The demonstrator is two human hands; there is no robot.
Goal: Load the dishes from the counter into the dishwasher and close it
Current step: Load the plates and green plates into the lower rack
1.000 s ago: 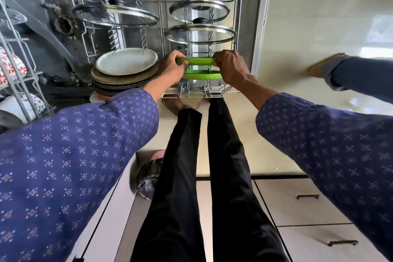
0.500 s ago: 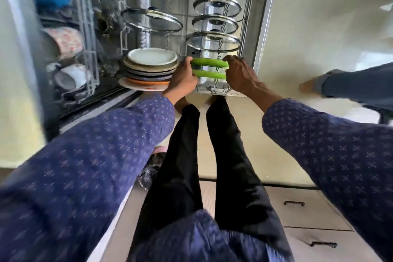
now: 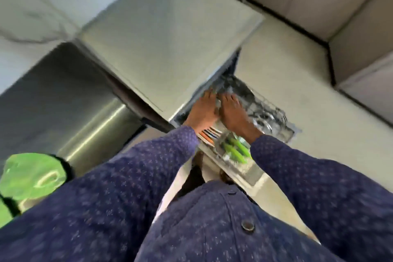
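Observation:
The view is motion-blurred. The dishwasher's lower rack [image 3: 270,117] sticks out from under a grey counter slab [image 3: 170,34]. Two green plates [image 3: 235,151] stand on edge at the rack's near end. Beside them a stack of plates [image 3: 209,135] shows under my left wrist. My left hand [image 3: 202,110] and right hand [image 3: 234,112] lie side by side over the rack's middle, fingers stretched forward, holding nothing that I can see. The glass lids beyond my fingers are only a grey blur.
A brushed steel front [image 3: 70,100] fills the left side. A bright green object [image 3: 32,176] sits at the lower left. Pale floor [image 3: 297,70] runs to the right, up to beige cabinets [image 3: 361,70]. My blue patterned shirt fills the bottom.
Both hands have let go of the green plates, which now stand in the rack, and moved further in over it. The camera has swung sharply, so the counter top now shows.

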